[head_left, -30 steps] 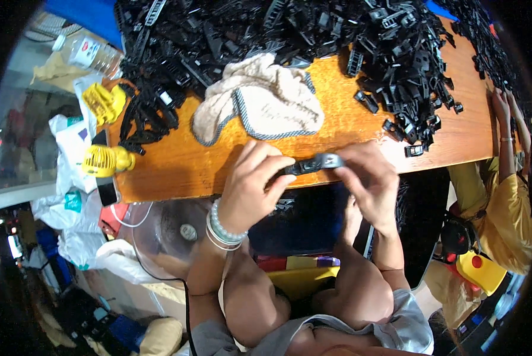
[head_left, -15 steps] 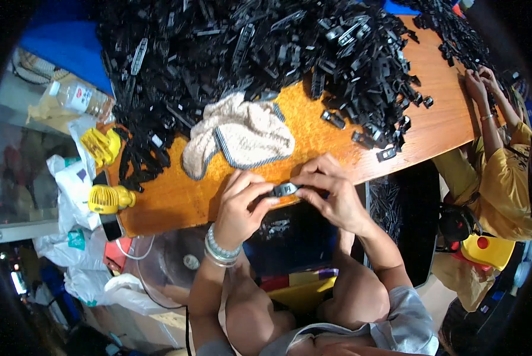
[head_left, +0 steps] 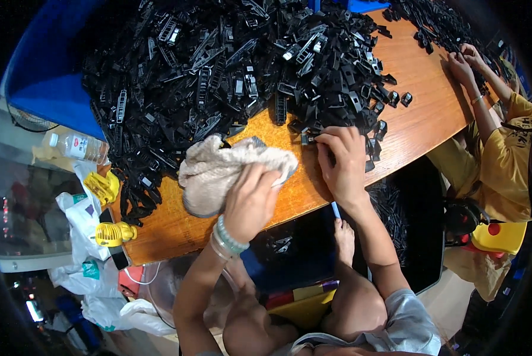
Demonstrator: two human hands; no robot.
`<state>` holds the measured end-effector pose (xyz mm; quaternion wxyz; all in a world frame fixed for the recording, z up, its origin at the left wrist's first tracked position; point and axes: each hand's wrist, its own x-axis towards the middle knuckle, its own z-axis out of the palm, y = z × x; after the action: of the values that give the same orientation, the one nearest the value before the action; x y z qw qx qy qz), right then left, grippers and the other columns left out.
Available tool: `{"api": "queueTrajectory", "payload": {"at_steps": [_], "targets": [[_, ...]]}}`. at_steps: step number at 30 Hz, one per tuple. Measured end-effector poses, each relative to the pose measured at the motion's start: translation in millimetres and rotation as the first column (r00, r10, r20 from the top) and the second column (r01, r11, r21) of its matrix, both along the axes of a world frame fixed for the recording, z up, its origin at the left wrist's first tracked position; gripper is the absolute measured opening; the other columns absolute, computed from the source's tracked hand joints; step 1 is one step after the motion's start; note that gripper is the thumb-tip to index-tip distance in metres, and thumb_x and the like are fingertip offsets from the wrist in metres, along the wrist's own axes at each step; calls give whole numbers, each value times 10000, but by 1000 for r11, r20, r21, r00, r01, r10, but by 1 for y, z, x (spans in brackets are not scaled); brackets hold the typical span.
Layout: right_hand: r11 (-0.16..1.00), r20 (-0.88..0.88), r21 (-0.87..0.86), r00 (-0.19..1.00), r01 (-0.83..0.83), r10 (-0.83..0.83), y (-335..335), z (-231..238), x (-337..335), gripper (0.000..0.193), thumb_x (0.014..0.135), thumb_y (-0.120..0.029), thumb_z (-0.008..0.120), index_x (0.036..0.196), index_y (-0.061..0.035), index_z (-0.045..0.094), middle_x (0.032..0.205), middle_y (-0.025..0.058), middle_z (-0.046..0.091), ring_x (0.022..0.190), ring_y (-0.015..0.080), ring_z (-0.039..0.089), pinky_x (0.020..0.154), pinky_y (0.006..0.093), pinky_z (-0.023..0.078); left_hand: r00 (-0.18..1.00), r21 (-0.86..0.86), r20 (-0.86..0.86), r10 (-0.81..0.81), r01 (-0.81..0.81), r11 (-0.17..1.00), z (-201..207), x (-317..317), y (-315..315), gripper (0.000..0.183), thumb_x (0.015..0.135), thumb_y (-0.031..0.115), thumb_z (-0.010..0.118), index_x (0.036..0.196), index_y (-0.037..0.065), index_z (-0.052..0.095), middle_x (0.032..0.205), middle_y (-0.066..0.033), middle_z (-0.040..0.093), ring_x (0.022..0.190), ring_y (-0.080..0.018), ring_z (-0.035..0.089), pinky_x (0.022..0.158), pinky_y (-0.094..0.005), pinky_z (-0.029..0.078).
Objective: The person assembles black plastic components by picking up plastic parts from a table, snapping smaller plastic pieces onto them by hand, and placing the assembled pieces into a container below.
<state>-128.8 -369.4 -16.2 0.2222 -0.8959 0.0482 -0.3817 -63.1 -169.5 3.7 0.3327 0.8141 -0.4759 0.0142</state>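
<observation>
A cream cloth with a dark edging lies bunched on the wooden table. My left hand rests at its near right side, fingers curled down onto the fabric; the fingertips are partly hidden. To the right, my right hand reaches to the near edge of a big heap of black plastic parts. Its thumb and fingers close at a small black plastic part with a shiny face. A few similar loose parts lie just right of this hand.
A yellow handheld fan, another yellow object and a plastic bottle stand at the left. Below the table's front edge is a dark bin of black parts. A co-worker's hands work at the far right.
My hands have parted from the small black part they held together. The left has moved onto the cloth, which is now bunched differently; the right has moved forward to the heap's edge.
</observation>
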Motion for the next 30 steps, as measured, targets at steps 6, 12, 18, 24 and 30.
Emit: {"api": "queueTrajectory", "payload": {"at_steps": [6, 12, 18, 24, 30], "targets": [[997, 192, 83, 981, -7, -9, 5, 8, -3, 262, 714, 54, 676, 951, -30, 604, 1068, 110, 623, 994, 289, 564, 842, 367, 414, 955, 122, 297, -14, -23, 992, -2, 34, -59, 220, 850, 70, 611, 1060, 7, 623, 1060, -160, 538, 999, -312, 521, 849, -392, 454], [961, 154, 217, 978, -173, 141, 12, 13, -23, 289, 731, 82, 639, 1004, -2, 598, 989, 149, 621, 883, 311, 587, 768, 384, 475, 941, 107, 337, 37, -77, 991, 0, 59, -62, 170, 855, 124, 633, 961, -8, 654, 1039, -143, 565, 995, -280, 533, 830, -380, 465], [978, -81, 108, 979, -176, 185, 24, 0, -33, 389, 753, -25, 665, 1133, -97, 624, 927, 72, 566, 833, 256, 535, 718, 361, 452, 942, -133, 271, 196, -165, 977, 43, 89, -95, 197, 846, 123, 657, 991, -7, 693, 891, -183, 640, 756, -326, 646, 718, -414, 534], [983, -134, -7, 975, -182, 179, 25, -3, -31, 394, 741, -101, 710, 1128, -132, 642, 939, 52, 555, 845, 234, 524, 714, 342, 423, 882, 285, 407, 236, -368, 885, 54, 112, -133, 180, 758, 169, 748, 854, 17, 732, 845, -197, 681, 807, -367, 674, 718, -444, 540], [985, -132, 2, 976, -173, 172, 24, 0, -32, 371, 740, -91, 704, 1104, -136, 654, 939, 49, 552, 857, 232, 518, 719, 346, 422, 876, 285, 162, 453, -482, 829, 67, 139, -139, 206, 717, 249, 818, 786, 65, 757, 827, -176, 712, 792, -305, 697, 778, -384, 537]]}}
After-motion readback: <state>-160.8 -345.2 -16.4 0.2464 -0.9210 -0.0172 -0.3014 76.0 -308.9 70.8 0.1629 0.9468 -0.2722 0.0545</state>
